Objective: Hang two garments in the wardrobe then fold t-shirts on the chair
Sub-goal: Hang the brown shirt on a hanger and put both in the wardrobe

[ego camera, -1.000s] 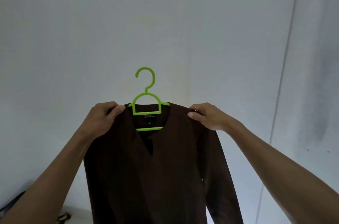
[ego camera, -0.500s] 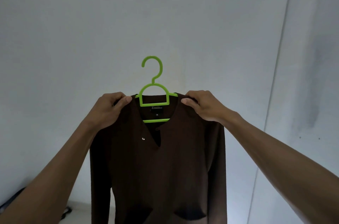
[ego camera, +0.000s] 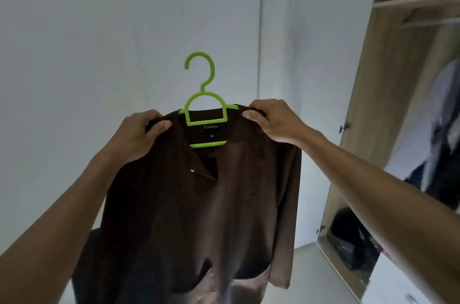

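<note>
A dark brown long-sleeved shirt [ego camera: 199, 216] hangs on a bright green plastic hanger [ego camera: 204, 109] held up in front of me. My left hand [ego camera: 139, 134] grips the shirt's left shoulder, fingers curled over the fabric. My right hand [ego camera: 271, 119] grips the right shoulder the same way. The hanger's hook stands free above the collar. The open wardrobe [ego camera: 388, 104] stands at the right, with a rail under its upper shelf and clothes hanging inside.
A pale wall [ego camera: 99, 30] fills the left and centre, with a closed white panel beside it. Dark bags [ego camera: 348, 241] lie on the wardrobe's bottom. A light floor [ego camera: 308, 278] shows below the shirt.
My view has swung right, bringing the open wardrobe into sight. Both hands keep their hold on the shirt's shoulders, and the shirt swings slightly.
</note>
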`<state>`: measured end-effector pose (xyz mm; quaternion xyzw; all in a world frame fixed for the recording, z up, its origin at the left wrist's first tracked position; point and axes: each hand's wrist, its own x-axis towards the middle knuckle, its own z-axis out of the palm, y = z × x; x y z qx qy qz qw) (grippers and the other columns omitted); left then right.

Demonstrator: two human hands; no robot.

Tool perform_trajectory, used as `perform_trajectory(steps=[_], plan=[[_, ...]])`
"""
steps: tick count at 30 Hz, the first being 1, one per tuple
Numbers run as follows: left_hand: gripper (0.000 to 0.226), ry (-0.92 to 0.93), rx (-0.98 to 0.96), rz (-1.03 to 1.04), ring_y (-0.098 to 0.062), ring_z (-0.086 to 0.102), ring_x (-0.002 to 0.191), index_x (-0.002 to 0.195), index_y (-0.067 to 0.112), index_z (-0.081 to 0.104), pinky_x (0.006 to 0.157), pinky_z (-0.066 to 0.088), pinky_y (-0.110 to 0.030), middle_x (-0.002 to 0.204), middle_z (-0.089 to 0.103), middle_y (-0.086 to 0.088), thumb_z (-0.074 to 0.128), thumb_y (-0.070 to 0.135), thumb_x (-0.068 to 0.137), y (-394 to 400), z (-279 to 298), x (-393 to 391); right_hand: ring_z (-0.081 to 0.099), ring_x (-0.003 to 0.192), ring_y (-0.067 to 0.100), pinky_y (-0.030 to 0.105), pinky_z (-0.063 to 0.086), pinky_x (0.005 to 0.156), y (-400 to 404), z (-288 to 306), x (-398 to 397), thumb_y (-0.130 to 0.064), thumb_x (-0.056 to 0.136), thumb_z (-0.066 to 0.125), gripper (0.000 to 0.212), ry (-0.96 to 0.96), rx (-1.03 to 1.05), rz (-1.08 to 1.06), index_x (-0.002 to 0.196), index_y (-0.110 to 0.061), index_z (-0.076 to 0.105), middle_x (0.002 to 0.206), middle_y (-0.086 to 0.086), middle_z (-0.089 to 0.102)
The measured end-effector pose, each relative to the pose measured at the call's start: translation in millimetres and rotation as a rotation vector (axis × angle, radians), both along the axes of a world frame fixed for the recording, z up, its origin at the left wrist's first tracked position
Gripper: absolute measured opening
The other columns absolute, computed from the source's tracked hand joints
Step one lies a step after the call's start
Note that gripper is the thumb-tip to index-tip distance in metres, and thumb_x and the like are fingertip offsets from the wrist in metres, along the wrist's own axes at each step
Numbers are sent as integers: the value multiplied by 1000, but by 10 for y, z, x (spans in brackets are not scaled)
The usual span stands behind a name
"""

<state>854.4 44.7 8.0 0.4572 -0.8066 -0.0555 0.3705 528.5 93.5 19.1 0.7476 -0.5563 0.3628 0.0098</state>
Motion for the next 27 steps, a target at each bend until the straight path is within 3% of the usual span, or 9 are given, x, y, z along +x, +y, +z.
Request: perform_trajectory(steps=[4,11,15,18,23,27], plan=[[22,-7,2,-37,-21,59,80,90,23,64,68,42,-35,79,63,4,53,39,101,-164,-158,-819,58,77,14,36,48,69,252,-47,-747,-44,101,54,24,10,58,-93,87,-27,63,77,-10,60],[20,63,-98,-207,-21,57,80,93,16,66,70,35,-30,80,63,0,54,30,101,-181,-113,-2338,57,74,6,21,38,59,845,62,-1936,-43,99,59,23,10,71,-278,95,-22,70,79,-7,63],[19,81,-127,-307,-19,56,81,97,13,67,72,35,-27,84,65,-2,55,28,101,-189,-78,-2991,48,55,2,17,33,51,1134,105,-2382,-45,96,62,33,-4,106,-390,71,-23,61,62,-7,54],[18,77,-142,-370,-20,57,82,96,14,67,73,36,-28,85,65,0,55,26,101,-278,-79,-3423,46,51,4,20,34,52,1263,110,-2642,-37,94,66,34,-59,142,-428,65,-22,58,58,-6,53],[18,51,-133,-489,-22,59,83,96,14,66,73,38,-31,87,66,-1,53,25,102,-578,-211,-4041,53,67,11,29,40,66,1199,48,-2937,-35,96,65,24,-112,217,-355,83,-15,70,72,1,60],[16,44,-123,-581,-20,58,82,94,18,64,69,38,-21,87,65,0,51,25,102,-975,-318,-4580,62,80,16,39,51,77,929,-4,-3251,-34,96,66,23,-242,284,-352,95,-12,74,88,11,69]])
